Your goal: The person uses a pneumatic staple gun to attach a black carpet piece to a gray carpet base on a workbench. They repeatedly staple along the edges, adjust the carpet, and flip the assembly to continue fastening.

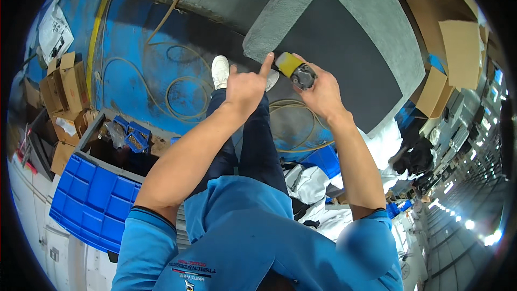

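A grey, fabric-covered padded piece (399, 40) with rounded edges lies before me, a dark panel (344, 48) over its middle. My left hand (247, 89) holds nothing. Its index finger points out toward the piece's near-left corner, the thumb stands apart and the other fingers are curled. Whether the fingertip touches the fabric I cannot tell. Just right of it, my right hand (323, 92) is closed round a small yellow and black hand tool (291, 65). The tool's yellow end is toward the left fingertip; its exact kind does not show.
Coiled hose (186, 99) lies on the blue floor to the left. An open grey bin (97, 134) with small blue trays and a blue crate (89, 199) stand at lower left. Cardboard boxes (70, 89) flank both sides. White cloth (385, 143) is heaped at right.
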`<state>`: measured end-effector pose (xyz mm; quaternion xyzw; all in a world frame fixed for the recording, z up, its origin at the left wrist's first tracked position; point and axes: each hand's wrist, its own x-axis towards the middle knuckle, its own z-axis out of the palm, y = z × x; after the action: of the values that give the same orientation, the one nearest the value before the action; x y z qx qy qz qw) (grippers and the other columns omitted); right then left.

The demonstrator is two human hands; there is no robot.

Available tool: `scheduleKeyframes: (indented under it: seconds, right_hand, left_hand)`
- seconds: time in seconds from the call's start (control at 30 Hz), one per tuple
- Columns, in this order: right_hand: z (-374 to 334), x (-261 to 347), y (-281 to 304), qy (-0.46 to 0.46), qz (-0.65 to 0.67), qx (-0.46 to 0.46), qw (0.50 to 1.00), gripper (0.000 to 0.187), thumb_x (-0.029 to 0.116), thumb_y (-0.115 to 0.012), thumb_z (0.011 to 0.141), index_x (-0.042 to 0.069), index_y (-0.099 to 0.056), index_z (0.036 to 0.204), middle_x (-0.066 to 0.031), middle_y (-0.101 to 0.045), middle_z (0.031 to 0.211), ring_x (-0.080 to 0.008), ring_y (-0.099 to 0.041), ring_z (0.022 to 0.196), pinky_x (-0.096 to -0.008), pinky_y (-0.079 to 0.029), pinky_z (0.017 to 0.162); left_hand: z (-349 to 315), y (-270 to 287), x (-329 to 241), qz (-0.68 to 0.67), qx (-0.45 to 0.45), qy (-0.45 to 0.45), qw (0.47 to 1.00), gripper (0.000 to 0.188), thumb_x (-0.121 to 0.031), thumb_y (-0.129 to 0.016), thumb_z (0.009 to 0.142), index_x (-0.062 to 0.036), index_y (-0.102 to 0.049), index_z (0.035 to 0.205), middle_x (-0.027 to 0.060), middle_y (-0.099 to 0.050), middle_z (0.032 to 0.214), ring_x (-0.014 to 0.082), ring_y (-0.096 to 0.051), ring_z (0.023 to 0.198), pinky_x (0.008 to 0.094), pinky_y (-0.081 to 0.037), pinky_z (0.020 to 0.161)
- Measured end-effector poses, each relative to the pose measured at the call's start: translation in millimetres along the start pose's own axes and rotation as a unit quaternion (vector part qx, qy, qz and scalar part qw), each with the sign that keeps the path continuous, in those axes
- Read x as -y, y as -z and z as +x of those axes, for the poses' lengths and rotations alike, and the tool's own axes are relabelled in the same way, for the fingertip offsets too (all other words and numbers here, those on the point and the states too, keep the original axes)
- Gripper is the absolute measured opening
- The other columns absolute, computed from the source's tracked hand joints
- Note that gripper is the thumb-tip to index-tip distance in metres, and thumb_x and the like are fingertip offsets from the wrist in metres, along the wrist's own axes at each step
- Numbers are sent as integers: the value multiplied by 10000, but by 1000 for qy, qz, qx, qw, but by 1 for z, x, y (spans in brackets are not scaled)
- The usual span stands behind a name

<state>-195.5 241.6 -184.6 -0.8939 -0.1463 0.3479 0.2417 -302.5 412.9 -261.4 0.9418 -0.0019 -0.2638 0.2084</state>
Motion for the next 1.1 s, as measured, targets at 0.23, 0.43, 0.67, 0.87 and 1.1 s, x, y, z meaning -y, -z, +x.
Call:
scheduleKeyframes:
  seconds: [0.23, 0.43, 0.67, 0.87, 1.1]
  right_hand:
    - [0, 4, 5, -58, 10, 42, 997, 683, 120, -791, 787, 210, -624, 1443, -123, -735, 1204, -375, -696, 1084, -418, -562, 935]
    - [-1, 8, 1, -37, -21, 24, 999, 672, 122, -794, 776, 196, -637, 1425, -117, -740, 1161, -382, -704, 1035, -429, -570, 903]
    - [-7, -3, -4, 6, 57, -26, 998, 661, 138, -799, 768, 179, -645, 1410, -120, -741, 1172, -384, -702, 1041, -427, -574, 891]
    - [3, 20, -5, -43, 8, 17, 999, 638, 148, -798, 781, 178, -652, 1400, -121, -740, 1176, -379, -704, 1040, -437, -573, 894]
    - [2, 23, -16, -28, -31, -10, 999, 629, 157, -802, 790, 188, -651, 1400, -117, -738, 1160, -384, -702, 1034, -449, -572, 887]
  left_hand:
    - [-7, -15, 4, 18, -126, -35, 991, 922, -115, -673, 802, -90, -306, 1648, 83, -686, 618, 262, -690, 558, 545, -542, 935]
    - [-5, -15, 5, 30, -142, -39, 989, 928, -124, -679, 791, -71, -313, 1642, 67, -663, 584, 246, -676, 531, 531, -556, 917]
    - [-10, -10, 0, 45, -142, -29, 988, 904, -124, -672, 803, -65, -324, 1636, 60, -668, 579, 240, -681, 534, 503, -572, 866]
    - [-7, -22, -12, 70, -59, 6, 996, 719, -148, -637, 889, -49, -441, 1574, 31, -713, 643, 217, -714, 577, 532, -562, 868]
    - [-2, -29, -12, 71, -27, 12, 997, 731, -121, -613, 907, -33, -375, 1593, 44, -748, 713, 236, -745, 641, 473, -554, 789]
